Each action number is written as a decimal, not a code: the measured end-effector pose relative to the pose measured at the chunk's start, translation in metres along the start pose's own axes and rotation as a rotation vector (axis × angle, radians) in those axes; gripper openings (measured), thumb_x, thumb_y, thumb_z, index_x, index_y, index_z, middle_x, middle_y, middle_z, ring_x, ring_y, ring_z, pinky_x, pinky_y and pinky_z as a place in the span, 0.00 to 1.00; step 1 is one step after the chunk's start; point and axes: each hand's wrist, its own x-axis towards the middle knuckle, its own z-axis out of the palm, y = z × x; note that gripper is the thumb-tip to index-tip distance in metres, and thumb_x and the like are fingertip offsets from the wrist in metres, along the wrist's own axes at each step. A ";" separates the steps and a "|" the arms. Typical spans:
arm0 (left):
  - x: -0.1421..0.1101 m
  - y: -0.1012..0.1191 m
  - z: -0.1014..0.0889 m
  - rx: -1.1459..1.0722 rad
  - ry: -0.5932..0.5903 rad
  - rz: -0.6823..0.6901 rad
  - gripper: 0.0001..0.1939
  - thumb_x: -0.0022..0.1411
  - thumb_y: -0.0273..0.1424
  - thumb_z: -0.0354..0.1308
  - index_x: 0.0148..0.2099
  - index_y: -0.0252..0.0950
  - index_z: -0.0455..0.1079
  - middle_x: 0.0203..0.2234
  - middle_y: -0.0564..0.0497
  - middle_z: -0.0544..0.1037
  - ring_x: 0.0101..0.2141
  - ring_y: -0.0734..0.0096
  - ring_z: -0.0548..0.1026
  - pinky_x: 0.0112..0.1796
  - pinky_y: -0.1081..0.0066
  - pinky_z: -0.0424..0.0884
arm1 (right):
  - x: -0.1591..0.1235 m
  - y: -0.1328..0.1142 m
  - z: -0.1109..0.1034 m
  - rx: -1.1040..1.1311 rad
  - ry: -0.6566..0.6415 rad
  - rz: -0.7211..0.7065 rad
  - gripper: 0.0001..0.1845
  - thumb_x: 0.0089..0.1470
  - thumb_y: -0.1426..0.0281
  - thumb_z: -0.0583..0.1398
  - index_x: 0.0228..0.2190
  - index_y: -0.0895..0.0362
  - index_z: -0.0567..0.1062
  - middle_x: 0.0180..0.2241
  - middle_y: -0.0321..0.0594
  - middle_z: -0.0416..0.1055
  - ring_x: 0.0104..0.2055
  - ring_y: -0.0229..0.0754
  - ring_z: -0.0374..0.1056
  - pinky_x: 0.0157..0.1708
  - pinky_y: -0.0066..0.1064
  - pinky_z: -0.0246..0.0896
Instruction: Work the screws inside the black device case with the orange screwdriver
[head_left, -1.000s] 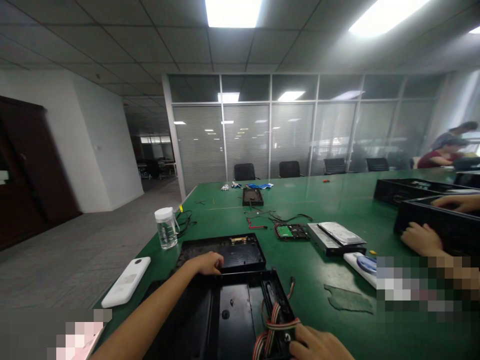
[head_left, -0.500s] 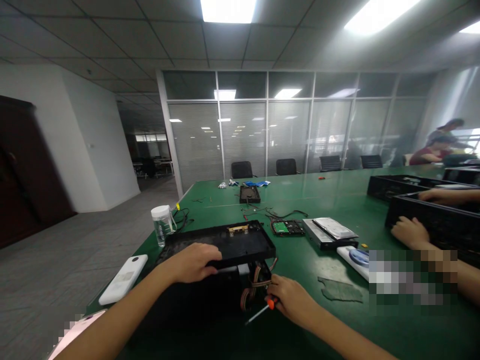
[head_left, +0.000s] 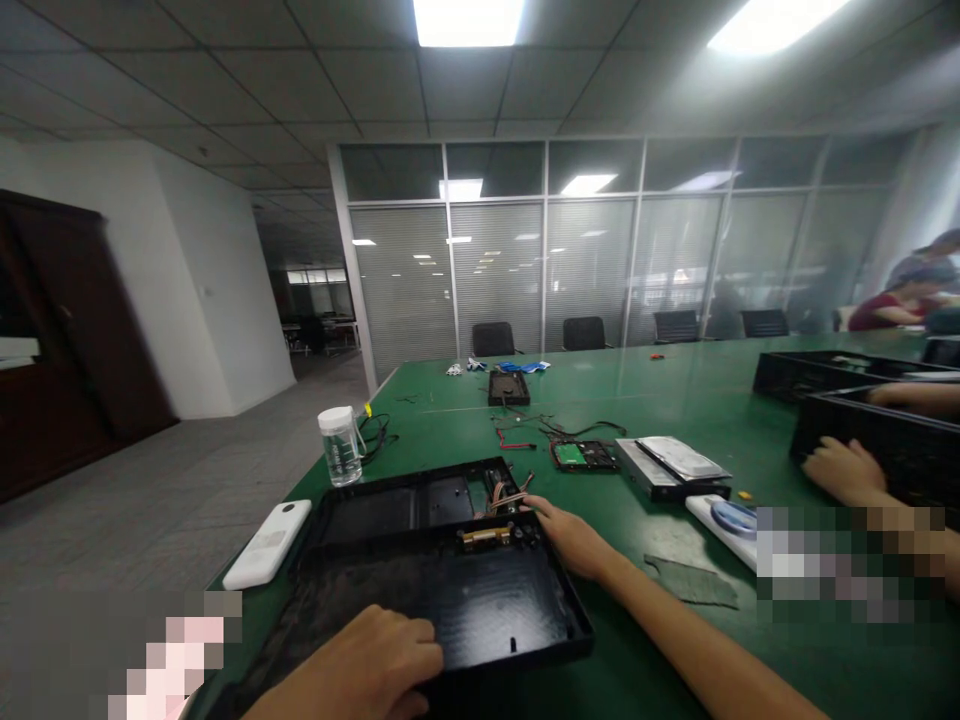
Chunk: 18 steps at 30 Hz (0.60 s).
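Note:
A black plastic case half (head_left: pixel 450 600) lies flat on the green table (head_left: pixel 660 400) close in front of me. My left hand (head_left: pixel 375 665) rests on its near edge with the fingers curled over the rim. A second black case half (head_left: pixel 409 497) lies just behind it, with a bundle of red and grey wires (head_left: pixel 504 492) at its right end. My right hand (head_left: pixel 570 535) reaches to the far right corner of the near case, fingers bent, touching the shell beside the wires and a small brass part (head_left: pixel 487 537).
A clear jar (head_left: pixel 339 446) and a white device (head_left: pixel 268 543) lie at the left table edge. A green circuit board (head_left: pixel 581 455), a metal drive (head_left: pixel 671 465), cables and a torn green scrap (head_left: pixel 694 583) lie to the right. Another person's hands (head_left: pixel 847 470) work at black trays (head_left: pixel 877 440).
The case half that my left hand gripped behind the other has come forward and now lies nearest me. My right hand has moved up to its far corner; the screwdriver it held is gone from view.

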 end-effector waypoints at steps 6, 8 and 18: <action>0.004 -0.011 0.024 -0.029 -0.061 -0.061 0.09 0.53 0.24 0.58 0.37 0.40 0.66 0.38 0.55 0.72 0.38 0.66 0.71 0.40 0.68 0.64 | -0.017 0.057 -0.021 -0.166 -0.027 0.080 0.15 0.47 0.78 0.52 0.36 0.57 0.73 0.38 0.43 0.70 0.42 0.42 0.65 0.44 0.32 0.57; 0.006 -0.016 0.031 -0.016 -0.074 -0.070 0.09 0.52 0.25 0.59 0.37 0.40 0.67 0.37 0.54 0.73 0.38 0.64 0.71 0.40 0.66 0.65 | -0.023 0.075 -0.023 -0.148 0.013 0.142 0.15 0.47 0.78 0.52 0.36 0.56 0.73 0.39 0.43 0.71 0.43 0.42 0.65 0.44 0.32 0.57; 0.076 -0.069 0.034 0.020 0.090 -0.156 0.22 0.54 0.45 0.56 0.46 0.37 0.69 0.40 0.44 0.73 0.40 0.58 0.71 0.40 0.65 0.66 | -0.014 0.057 0.002 0.214 0.171 0.168 0.12 0.55 0.67 0.52 0.35 0.56 0.74 0.38 0.43 0.73 0.41 0.42 0.67 0.43 0.33 0.59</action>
